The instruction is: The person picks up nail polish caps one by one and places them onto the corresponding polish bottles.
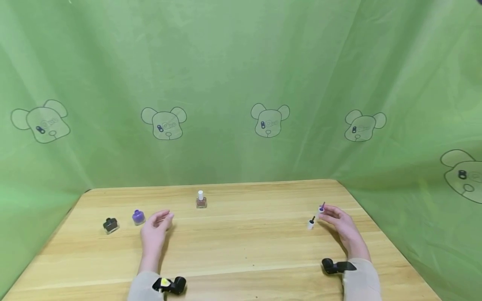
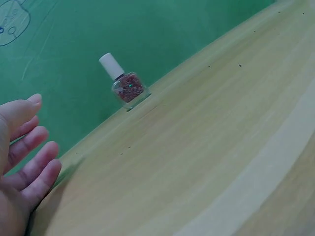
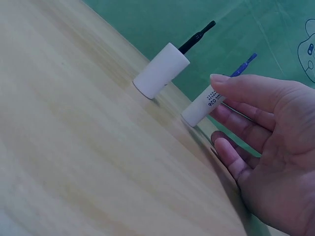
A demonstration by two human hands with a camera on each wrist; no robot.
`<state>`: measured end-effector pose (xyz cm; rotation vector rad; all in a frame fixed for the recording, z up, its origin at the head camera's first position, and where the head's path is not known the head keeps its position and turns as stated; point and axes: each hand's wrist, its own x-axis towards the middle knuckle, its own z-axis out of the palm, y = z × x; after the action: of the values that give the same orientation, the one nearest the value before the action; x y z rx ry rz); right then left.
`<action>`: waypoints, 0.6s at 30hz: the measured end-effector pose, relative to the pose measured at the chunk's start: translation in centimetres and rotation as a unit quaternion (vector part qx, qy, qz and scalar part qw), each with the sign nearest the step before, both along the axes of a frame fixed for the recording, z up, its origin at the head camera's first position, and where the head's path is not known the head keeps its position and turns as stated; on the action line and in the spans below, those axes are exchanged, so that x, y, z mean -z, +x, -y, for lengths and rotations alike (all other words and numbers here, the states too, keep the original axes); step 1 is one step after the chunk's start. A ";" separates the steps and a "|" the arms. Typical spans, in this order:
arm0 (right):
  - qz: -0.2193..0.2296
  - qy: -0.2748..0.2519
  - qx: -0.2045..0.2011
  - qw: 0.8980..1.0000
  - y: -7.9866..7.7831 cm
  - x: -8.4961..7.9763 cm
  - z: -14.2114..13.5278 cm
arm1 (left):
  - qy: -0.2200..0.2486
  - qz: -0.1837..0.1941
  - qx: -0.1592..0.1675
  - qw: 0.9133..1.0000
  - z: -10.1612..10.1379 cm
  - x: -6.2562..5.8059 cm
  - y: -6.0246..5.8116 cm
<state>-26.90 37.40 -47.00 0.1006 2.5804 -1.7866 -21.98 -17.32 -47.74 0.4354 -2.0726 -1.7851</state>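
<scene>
With thumb and fingers, my right hand (image 1: 342, 223) pinches a white nail polish cap (image 3: 199, 106) whose purple brush points up. The base of this cap is right at the tabletop. Beside it another white cap (image 3: 161, 71) stands on its end, its black brush upward. My left hand (image 1: 155, 229) is over the left part of the table with relaxed fingers and nothing in them. To its left are two uncapped nail polish bottles, a purple one (image 1: 138, 217) and a black one (image 1: 111, 225). A capped bottle of reddish-brown glitter polish (image 2: 130, 88) stands upright farther back.
The wooden table (image 1: 241, 246) has a green curtain (image 1: 226, 83) with bear-head outlines behind it and along its sides. A black wrist camera (image 1: 171, 285) sits on the left sleeve, and another camera (image 1: 335, 266) on the right sleeve.
</scene>
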 end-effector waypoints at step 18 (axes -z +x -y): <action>0.013 -0.010 0.016 1.000 0.1 -0.1 0.5 | 0.074 -0.101 -0.254 0.959 0.9 -0.8 1.4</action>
<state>-26.80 36.91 -46.87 0.1647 2.5582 -1.8082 -20.57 -18.19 -46.95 0.7197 -1.5173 -1.5949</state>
